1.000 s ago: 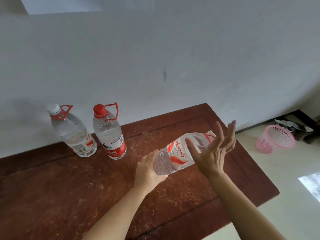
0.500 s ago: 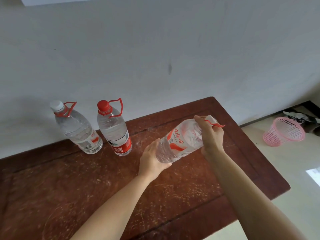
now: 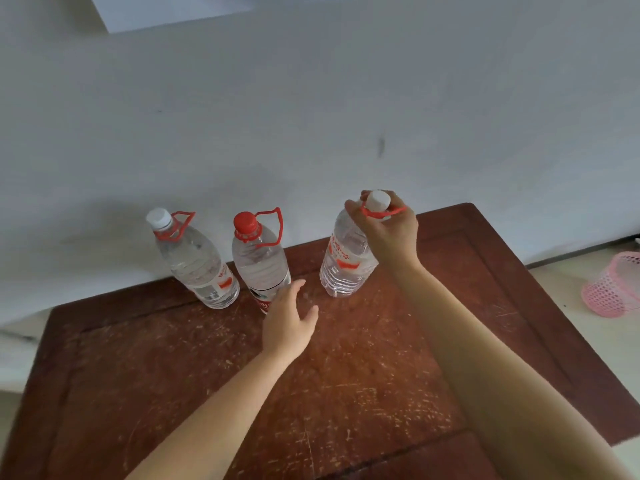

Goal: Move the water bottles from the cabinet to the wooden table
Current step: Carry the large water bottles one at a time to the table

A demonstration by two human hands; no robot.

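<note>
Plain pale wall (image 3: pixel 311 109) beyond both hands, matte, grey-white, with a small dark smudge (image 3: pixel 381 146) above the right hand. A lighter rectangular patch (image 3: pixel 173 10) sits high on the wall, up and left of the hands, cut by the frame edge. Light is soft and dim, with faint shadows low on the wall to the left. Pale floor (image 3: pixel 568 282) to the right of the right arm. A pink mesh basket (image 3: pixel 613 289) stands there, near the wall base.

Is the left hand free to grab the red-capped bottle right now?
Probably yes. The left hand is open and empty, right beside the red-capped bottle, with nothing between them.
</note>
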